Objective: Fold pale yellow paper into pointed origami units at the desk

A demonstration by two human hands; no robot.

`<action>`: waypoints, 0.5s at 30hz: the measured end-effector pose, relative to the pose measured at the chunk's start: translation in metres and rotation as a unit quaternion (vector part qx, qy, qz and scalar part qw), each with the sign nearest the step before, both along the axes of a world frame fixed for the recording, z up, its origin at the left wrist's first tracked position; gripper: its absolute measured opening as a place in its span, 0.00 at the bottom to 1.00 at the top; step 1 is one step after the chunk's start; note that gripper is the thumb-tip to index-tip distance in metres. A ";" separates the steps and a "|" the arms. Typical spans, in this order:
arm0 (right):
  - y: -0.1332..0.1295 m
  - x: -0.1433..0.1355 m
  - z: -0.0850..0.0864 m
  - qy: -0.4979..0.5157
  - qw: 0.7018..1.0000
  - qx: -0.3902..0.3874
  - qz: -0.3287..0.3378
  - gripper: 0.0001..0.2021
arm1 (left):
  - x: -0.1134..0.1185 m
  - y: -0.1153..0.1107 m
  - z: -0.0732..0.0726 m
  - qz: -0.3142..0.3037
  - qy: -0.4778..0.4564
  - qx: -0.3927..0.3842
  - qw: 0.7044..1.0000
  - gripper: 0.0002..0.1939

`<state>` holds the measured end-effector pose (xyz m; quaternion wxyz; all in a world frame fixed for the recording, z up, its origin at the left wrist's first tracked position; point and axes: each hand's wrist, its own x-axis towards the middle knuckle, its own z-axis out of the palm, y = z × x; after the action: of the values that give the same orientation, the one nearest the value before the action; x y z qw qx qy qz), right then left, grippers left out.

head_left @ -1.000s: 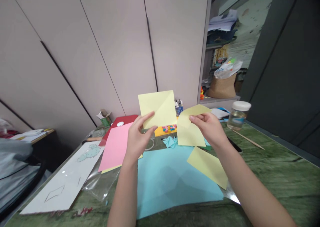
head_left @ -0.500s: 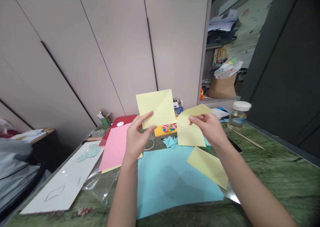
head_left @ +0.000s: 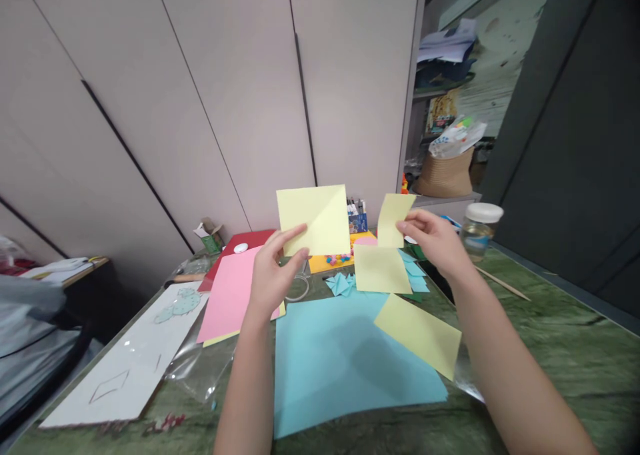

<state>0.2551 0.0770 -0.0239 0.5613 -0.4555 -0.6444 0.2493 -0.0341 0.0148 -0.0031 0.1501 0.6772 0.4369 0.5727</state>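
Pinched between the thumb and fingers of my left hand is a light yellow sheet, held upright above the table. My right hand grips the edge of a second yellow piece, raised and slightly curved. Below it a yellow square lies near folded blue paper pieces. Another yellow sheet rests across the right edge of a large blue sheet, which lies between my forearms.
Pink paper and a red folder lie left of centre, beside a white board with drawings. A lidded jar and a wooden stick are at the right. Pens stand behind small colourful pieces.
My right hand has moved right and slightly up with its yellow piece, showing the yellow square beneath separately. The sheet in my left hand has shifted slightly down.
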 end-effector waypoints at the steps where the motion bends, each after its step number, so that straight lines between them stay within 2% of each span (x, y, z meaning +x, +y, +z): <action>1: 0.008 0.009 -0.003 -0.062 0.997 0.000 -0.042 0.11 | -0.001 0.001 0.000 -0.005 0.013 -0.011 1.000 0.16; 3: 0.025 0.029 -0.013 -0.210 0.965 -0.031 -0.156 0.12 | -0.002 0.004 -0.001 -0.015 0.039 -0.031 0.999 0.14; 6: 0.051 0.056 -0.033 -0.260 0.935 -0.074 -0.229 0.15 | -0.002 0.010 -0.003 -0.017 0.065 -0.053 0.996 0.12; 10: 0.074 0.077 -0.065 -0.313 0.902 -0.149 -0.259 0.20 | 0.002 0.013 -0.004 -0.007 0.094 -0.048 0.994 0.11; 15: 0.086 0.080 -0.095 -0.378 0.854 -0.235 -0.269 0.24 | 0.005 0.014 -0.005 -0.003 0.099 -0.041 0.994 0.12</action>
<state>0.3349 0.1626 -0.1189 0.1956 -0.7885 -0.5816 0.0413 -0.0294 0.0290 -0.0085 0.1358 0.7247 0.4711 0.4842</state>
